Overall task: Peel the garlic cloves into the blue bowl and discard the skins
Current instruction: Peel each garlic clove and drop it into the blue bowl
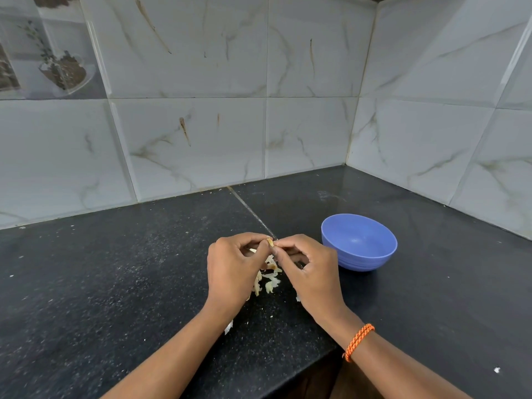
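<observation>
Head view: garlic clove (270,242) between both hands.

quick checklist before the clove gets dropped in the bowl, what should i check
1. Clove held: ok. The left hand and right hand both pinch the garlic clove between their fingertips.
2. Clove fully peeled: cannot tell. The fingers hide most of it.
3. Bowl in reach: ok. The blue bowl stands upright just right of the right hand.
4. Bowl contents: cannot tell. The part of the inside that shows looks bare.
5. Skins discarded: not ok. The loose skins lie on the counter below the hands.
</observation>
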`<state>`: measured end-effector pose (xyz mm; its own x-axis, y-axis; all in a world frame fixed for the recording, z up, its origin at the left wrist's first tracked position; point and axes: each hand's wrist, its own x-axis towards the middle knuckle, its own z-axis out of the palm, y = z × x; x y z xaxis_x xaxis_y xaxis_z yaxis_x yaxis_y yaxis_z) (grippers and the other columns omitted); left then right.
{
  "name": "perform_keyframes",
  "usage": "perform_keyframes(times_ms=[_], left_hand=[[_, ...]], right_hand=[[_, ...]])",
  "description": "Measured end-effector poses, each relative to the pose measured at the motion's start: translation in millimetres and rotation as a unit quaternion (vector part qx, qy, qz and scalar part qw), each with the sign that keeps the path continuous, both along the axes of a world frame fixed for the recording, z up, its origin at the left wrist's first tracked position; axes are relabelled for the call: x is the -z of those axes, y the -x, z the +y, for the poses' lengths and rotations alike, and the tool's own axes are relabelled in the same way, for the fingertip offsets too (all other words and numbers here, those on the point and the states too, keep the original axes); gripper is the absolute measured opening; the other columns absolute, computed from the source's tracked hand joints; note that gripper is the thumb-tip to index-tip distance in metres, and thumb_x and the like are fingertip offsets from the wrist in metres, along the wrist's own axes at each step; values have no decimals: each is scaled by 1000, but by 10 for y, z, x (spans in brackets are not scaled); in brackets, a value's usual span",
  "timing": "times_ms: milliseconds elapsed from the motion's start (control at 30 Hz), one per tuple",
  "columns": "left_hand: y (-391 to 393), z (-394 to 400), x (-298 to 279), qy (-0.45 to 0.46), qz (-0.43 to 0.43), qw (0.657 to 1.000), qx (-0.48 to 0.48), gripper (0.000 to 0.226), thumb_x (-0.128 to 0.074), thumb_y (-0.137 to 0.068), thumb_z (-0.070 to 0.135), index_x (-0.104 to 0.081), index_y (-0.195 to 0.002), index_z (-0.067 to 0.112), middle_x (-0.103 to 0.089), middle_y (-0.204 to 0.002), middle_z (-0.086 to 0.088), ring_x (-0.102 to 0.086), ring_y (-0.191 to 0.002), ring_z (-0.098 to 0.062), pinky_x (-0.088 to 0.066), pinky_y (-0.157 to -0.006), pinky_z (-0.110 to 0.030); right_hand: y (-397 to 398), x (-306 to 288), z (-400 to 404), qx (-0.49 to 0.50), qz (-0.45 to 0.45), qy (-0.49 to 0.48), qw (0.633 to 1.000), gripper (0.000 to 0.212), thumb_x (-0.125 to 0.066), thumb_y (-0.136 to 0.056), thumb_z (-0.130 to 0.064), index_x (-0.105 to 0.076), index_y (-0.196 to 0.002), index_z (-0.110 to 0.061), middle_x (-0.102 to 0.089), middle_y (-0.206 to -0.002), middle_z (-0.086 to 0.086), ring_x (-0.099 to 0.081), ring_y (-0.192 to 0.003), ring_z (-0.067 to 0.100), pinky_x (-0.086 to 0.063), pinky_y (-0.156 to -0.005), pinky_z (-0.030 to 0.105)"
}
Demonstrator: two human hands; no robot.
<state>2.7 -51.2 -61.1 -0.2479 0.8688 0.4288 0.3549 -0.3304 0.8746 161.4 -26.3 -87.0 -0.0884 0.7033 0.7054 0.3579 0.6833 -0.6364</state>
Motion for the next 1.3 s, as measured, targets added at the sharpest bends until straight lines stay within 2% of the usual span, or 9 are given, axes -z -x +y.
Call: perform_keyframes(times_ms=[233, 400, 600, 700, 800, 900, 967, 1067, 1300], left_hand=[[-26, -9, -8, 1, -23, 1000, -4, 14, -78, -95, 11, -87, -92, 22, -81, -77, 11, -78, -63, -11, -67, -67, -42], [-38, -22, -11, 3, -59, 998, 0, 13, -79, -93, 9, -86, -88, 19, -81, -75, 6, -78, -62, -16, -66, -65, -41], [-36, -30, -37, 20, -81, 996, 28, 14, -73, -100, 11, -84, -95, 19, -81, -80, 2, -77, -62, -19, -53, -54, -21], [-25, -34, -46, 33, -88, 994, 57, 15, -70, -100, 13, -83, -97, 21, -82, -86, 1, -77, -64, -26, -53, -57, -31], [-9, -28, -56, 46, -93, 992, 72, 22, -69, -99, 12, -84, -103, 27, -82, -92, 1, -76, -64, -35, -53, -58, -40], [-3, -31, -59, 56, -108, 989, 89, 14, -77, -99, 23, -84, -108, 32, -83, -97, 1, -75, -61, -35, -52, -56, -40], [-5, -26, -40, 57, -110, 988, 89, 10, -82, -95, 29, -85, -104, 26, -83, -97, 2, -75, -60, -31, -52, -56, -39], [5, 5, -9, 54, -117, 989, 71, 7, -84, -94, 25, -86, -97, 19, -83, -90, 0, -72, -58, -26, -53, -57, -39], [38, 32, -10, 49, -124, 988, 73, 7, -84, -94, 23, -86, -95, 16, -81, -83, -7, -70, -58, -25, -51, -55, -36]], right_hand=[[16, -15, -33, -15, 23, 14, 1000, 14, -79, -96, -13, -80, -110, -12, -79, -99, -8, -78, -91, 9, -66, -75, 33], [41, -35, -58, -51, 80, 79, 992, 11, -78, -97, -9, -80, -108, -13, -80, -95, -7, -80, -90, 16, -67, -78, 34], [21, -96, -25, -91, 176, 158, 967, 8, -74, -99, -7, -78, -105, -9, -81, -90, 7, -78, -75, 25, -65, -68, 38], [5, -103, -17, -92, 192, 159, 964, 9, -75, -99, -8, -75, -108, -10, -79, -87, 10, -70, -66, 25, -59, -55, 39], [-4, -101, -13, -87, 195, 153, 965, 8, -74, -100, -8, -74, -107, -10, -78, -87, 9, -67, -64, 23, -54, -51, 37], [1, -85, -21, -74, 198, 145, 967, 7, -73, -101, -7, -74, -106, -11, -76, -87, 7, -69, -66, 25, -54, -50, 39], [3, -78, -27, -68, 198, 143, 967, 6, -73, -101, -8, -75, -105, -12, -76, -87, 6, -70, -67, 24, -54, -50, 39], [3, -79, -37, -68, 189, 141, 969, 6, -74, -100, -10, -75, -105, -13, -76, -89, 5, -71, -69, 25, -55, -50, 39], [4, -94, -55, -65, 142, 136, 978, 13, -74, -100, -12, -77, -111, -19, -79, -96, -1, -74, -71, 24, -56, -50, 33]])
